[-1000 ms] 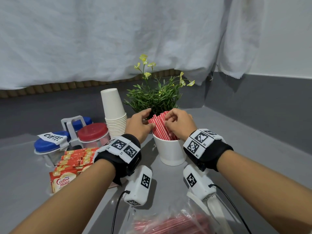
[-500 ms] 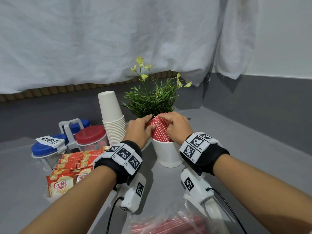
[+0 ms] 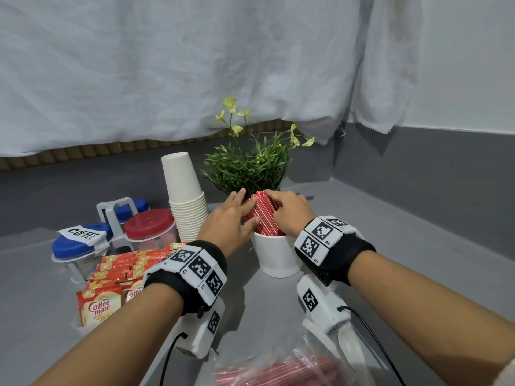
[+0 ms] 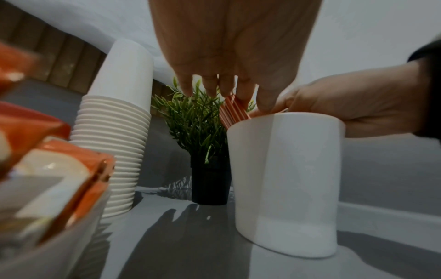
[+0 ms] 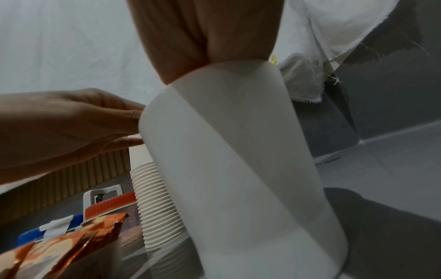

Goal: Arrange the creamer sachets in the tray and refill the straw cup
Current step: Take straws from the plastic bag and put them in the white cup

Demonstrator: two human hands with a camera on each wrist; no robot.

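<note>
A white straw cup [image 3: 276, 254] stands mid-table with a bundle of red-striped straws [image 3: 260, 215] sticking out of it. My left hand [image 3: 231, 218] lies against the bundle's left side with fingers straight, thumb along the straws. My right hand [image 3: 287, 213] curls over the bundle from the right, fingertips on the straw tops. The left wrist view shows the straws [image 4: 232, 111] squeezed between both hands above the cup [image 4: 286, 179]. The cup [image 5: 238, 169] fills the right wrist view and hides the straws. Orange creamer sachets [image 3: 119, 268] lie in rows in a clear tray [image 3: 79, 328] at the left.
A stack of white paper cups [image 3: 185, 196] and a potted green plant [image 3: 248, 168] stand just behind the straw cup. Red-lidded [image 3: 149, 224] and blue-lidded jars [image 3: 75, 243] sit in a rack at left. A plastic bag of straws [image 3: 278, 371] lies at the near edge.
Both hands have closed in on the straw bundle from either side. The left fingers have straightened against it, and the bundle now stands tighter and more upright in the cup.
</note>
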